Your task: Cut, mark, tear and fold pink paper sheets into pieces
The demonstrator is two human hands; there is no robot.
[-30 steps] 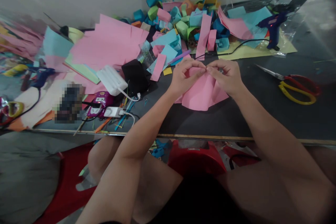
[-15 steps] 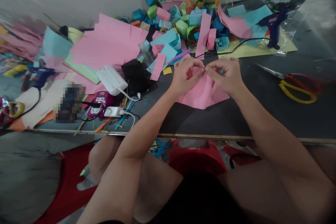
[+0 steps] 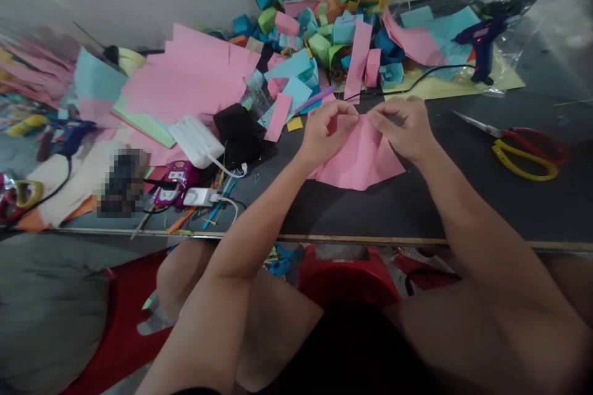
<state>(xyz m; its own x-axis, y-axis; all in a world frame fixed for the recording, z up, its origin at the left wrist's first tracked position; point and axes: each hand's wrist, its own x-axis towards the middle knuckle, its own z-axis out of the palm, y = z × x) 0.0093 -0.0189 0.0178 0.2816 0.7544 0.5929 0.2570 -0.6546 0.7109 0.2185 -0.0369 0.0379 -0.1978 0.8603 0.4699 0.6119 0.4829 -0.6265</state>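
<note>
At the centre of the frame, the pink paper [image 3: 356, 160] is pinched along its upper edge between the closed fingertips of the left hand [image 3: 328, 134] and right hand [image 3: 404, 129]; it seems light, soft and easily creased, best held at that edge

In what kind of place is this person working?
Probably a paper craft workspace: there are a glue gun, scissors with red and yellow handles, and stacked pink sheets on the dark table.

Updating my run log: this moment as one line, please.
left hand: pinching pink paper | right hand: pinching same paper | scissors: on table, right side
</note>
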